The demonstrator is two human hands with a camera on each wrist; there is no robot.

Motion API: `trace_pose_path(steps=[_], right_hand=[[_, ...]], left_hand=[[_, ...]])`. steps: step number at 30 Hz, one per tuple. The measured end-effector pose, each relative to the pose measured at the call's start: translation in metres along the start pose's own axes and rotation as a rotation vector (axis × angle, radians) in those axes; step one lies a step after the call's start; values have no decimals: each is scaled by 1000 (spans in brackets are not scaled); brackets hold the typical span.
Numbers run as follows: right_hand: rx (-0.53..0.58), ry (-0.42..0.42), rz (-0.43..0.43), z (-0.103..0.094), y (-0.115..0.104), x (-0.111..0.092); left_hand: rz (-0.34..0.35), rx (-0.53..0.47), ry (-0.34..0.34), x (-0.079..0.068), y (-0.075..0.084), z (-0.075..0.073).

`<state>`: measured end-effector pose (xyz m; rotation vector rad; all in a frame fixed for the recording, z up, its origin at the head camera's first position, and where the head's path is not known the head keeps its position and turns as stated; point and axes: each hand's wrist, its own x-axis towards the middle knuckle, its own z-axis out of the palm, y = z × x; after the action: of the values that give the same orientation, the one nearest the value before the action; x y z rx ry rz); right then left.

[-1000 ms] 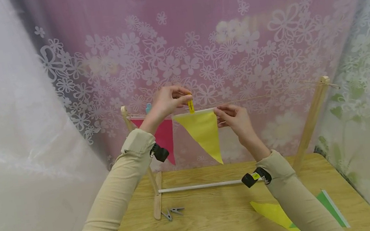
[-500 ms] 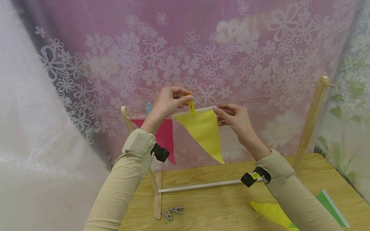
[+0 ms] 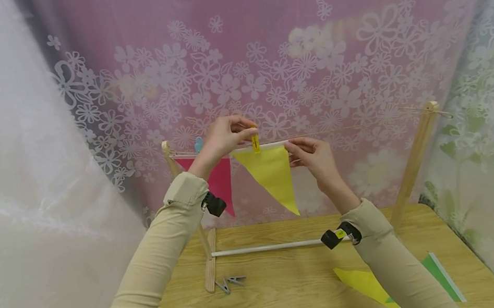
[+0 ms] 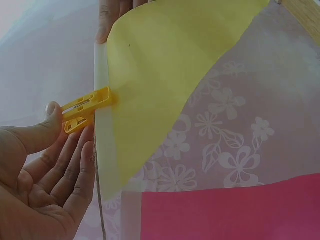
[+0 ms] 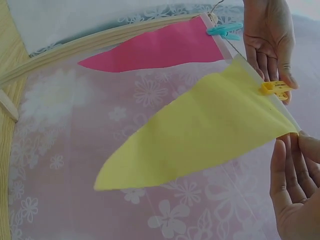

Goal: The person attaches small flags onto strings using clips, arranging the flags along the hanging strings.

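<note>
A yellow triangular pennant (image 3: 270,171) with a white top strip hangs at the string (image 4: 99,200). My left hand (image 3: 227,134) pinches a yellow clothespin (image 4: 86,107) between thumb and fingers; its jaws sit over the pennant's white strip. With thumb and fingertips, my right hand (image 3: 316,159) pinches the pennant's upper right corner. To the left hangs a pink pennant (image 5: 160,46), partly behind my left arm in the head view, with a blue clothespin (image 5: 225,31) at its white edge.
The string runs between two wooden posts; the right post (image 3: 419,161) leans outward. A white rod (image 3: 270,248) joins them low down. Two grey clothespins (image 3: 229,284) lie on the wooden table (image 3: 268,303). A yellow pennant (image 3: 362,285) and a green one (image 3: 443,278) lie near my right forearm.
The clothespin has come down slightly over the pennant's white strip, and the pennant's top edge has risen a little to the string. Both hands keep nearly the same place.
</note>
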<state>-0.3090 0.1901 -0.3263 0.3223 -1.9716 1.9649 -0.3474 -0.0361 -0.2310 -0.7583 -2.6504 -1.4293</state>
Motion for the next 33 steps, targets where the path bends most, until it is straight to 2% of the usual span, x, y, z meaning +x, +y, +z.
trace_pose_path(steps=[12,19,33], right_hand=[[-8,-3,12,2,-3,-1],[-21,-9,5,4,-2,-2],[-15,-8,5,3,0,-3]], left_hand=[[10,12,-3,-1,0,-1],[-29,31,1,-3,0,-1],[-29,61,-9,-5,-4,0]])
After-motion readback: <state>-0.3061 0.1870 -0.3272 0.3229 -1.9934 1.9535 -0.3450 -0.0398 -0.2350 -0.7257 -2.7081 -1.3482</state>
